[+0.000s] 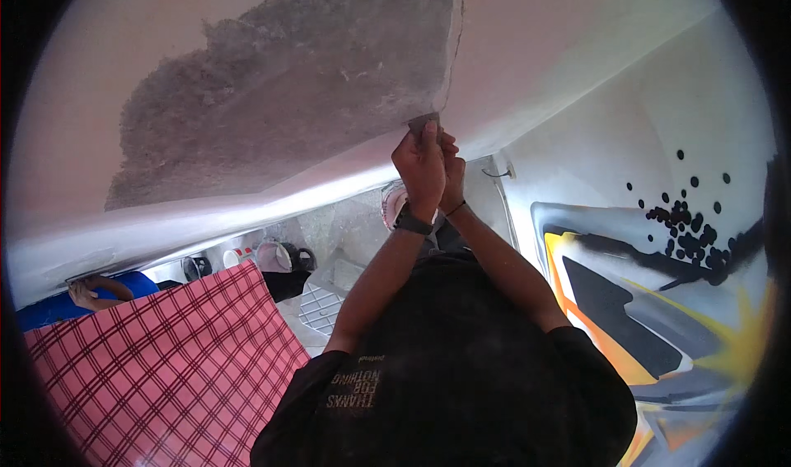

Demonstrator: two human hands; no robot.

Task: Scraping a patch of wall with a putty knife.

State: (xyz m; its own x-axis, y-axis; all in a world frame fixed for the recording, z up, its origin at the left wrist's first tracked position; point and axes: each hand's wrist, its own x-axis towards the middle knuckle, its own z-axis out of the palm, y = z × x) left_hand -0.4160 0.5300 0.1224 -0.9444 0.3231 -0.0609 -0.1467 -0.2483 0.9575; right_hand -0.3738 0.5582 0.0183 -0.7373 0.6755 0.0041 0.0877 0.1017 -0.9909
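High on the wall, my left hand (pixel 422 169), with a dark watch on its wrist, pinches a small flat grey piece (pixel 423 122), perhaps a scraper blade or an abrasive pad, under its thumb. The piece lies against the lower right corner of a large rough grey patch (pixel 296 96). Just right of it a thin crack (pixel 456 53) runs up the pale wall. My right hand (pixel 455 173), with a thin dark band on its wrist, is close behind my left, its fingers curled; whether it grips the piece is hidden.
At the far left, a co-worker in blue has hands (pixel 89 294) at the wall. A red checked sheet (pixel 173 356) spans the lower left. Buckets (pixel 274 257) and a plastic crate (pixel 321 309) stand on the floor. Another bucket (pixel 390 207) is below my hands. A painted wall (pixel 618 189) rises right.
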